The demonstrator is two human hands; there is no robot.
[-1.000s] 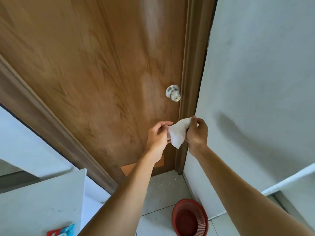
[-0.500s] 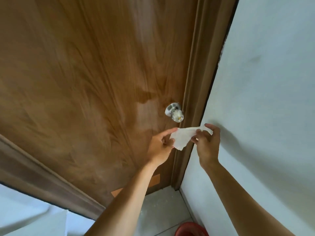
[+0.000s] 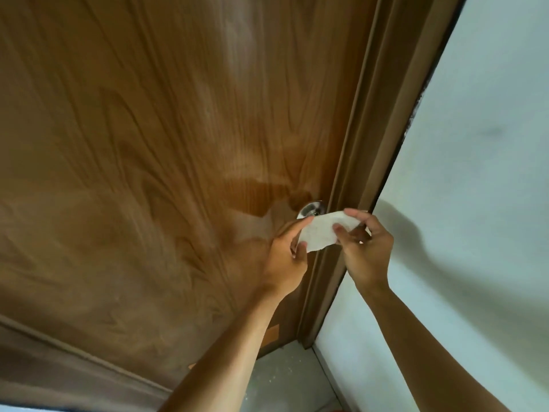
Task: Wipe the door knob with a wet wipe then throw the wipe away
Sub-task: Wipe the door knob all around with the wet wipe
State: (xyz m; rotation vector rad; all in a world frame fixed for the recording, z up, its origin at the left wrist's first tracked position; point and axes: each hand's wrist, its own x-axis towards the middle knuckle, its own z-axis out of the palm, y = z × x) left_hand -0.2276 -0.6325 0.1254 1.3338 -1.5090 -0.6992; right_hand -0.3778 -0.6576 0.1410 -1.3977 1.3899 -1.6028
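a big brown wooden door (image 3: 148,144), shut, filling most of the view. beside it on the right, a brown door frame (image 3: 371,144), then a plain pale wall (image 3: 475,173) with soft shadows of the arms on it. down low, a small bit of grey floor (image 3: 285,379) in the corner. some blur on the wood, so the grain is hard to read.

two bare arms reaching up and forward from the bottom. left hand (image 3: 286,254) closed on the left end of the wet wipe (image 3: 322,231), pinching it with thumb and finger. right hand (image 3: 365,245) closed on the right end, fingers curled over the top edge. pulled out flat between both hands like that, probably to open it up and get a wide clean side ready for rubbing.

wet wipe white and a bit crumpled, held up in the air just in front of the door knob (image 3: 310,209). door knob shiny and silver, near the right edge of the door, close to the frame, its lower part hidden behind the wipe. cannot tell if the wipe is touching it yet. looks like wiping not begun yet, and throwing away not done. no bin in sight here.
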